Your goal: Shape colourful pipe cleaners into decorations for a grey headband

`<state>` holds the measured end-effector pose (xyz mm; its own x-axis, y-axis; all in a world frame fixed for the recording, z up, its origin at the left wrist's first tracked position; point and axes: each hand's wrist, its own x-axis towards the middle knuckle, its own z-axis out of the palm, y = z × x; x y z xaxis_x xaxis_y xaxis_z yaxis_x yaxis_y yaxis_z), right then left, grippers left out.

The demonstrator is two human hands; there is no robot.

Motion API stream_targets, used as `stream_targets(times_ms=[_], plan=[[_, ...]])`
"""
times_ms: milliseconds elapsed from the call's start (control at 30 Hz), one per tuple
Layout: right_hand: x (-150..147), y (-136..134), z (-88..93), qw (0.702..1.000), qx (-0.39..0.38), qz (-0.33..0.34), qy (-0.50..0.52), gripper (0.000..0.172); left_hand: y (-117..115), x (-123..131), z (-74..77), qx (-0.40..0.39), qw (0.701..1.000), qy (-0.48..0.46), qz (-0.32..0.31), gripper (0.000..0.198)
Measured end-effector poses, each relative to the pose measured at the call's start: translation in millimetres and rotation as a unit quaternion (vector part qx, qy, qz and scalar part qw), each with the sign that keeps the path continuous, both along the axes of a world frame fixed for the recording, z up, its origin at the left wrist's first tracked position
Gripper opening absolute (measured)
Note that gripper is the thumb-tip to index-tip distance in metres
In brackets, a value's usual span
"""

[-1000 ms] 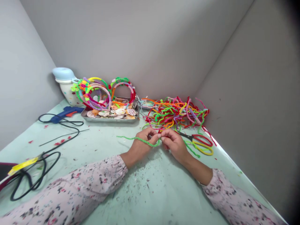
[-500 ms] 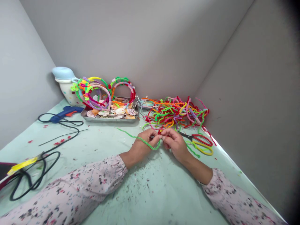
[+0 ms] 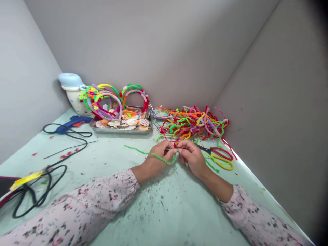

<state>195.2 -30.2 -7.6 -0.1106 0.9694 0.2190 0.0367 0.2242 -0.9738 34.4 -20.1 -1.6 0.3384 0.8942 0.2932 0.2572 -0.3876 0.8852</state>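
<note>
A green pipe cleaner (image 3: 151, 154) is held between a left hand (image 3: 160, 159) and a right hand (image 3: 192, 157), which are brought together just above a pale green tabletop (image 3: 164, 218) flecked with dark and red scraps. The left hand is curled narrowly around the strand, whose long free end is stretched out to the left, and the strand sags in a shallow curve to the point where the fingertips of both hands meet. The right hand is closed in a narrow pinch, and a small red bit (image 3: 175, 144) is seen at its fingertips, though its exact hold is hidden. Red-and-yellow-handled scissors (image 3: 221, 158) are lying just beside the right hand, with their blades pointed toward it. Behind the hands, a tangled heap of multicoloured pipe cleaners (image 3: 192, 124) is piled. To its left, a metal tray (image 3: 120, 131) of seashells (image 3: 132, 121) is set, with pipe-cleaner-wrapped hoops (image 3: 110, 99) propped upright at its back. A blue glue gun (image 3: 73, 120) is lying further left, trailing a black cord (image 3: 51, 181).
</note>
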Motion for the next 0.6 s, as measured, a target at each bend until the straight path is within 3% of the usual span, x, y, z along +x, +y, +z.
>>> stream_targets(times_ms=[300,600], plan=[[1.1,0.3,-1.6,1.0,0.0,0.011,-0.005,0.005,-1.3,1.7,5.7,0.036,0.997,0.066,0.021,0.011],[0.3,-0.2,0.8,1.0,-0.003,-0.002,0.003,0.005,-2.3,-0.2,4.0,0.017,0.999,0.037,0.0,0.007]])
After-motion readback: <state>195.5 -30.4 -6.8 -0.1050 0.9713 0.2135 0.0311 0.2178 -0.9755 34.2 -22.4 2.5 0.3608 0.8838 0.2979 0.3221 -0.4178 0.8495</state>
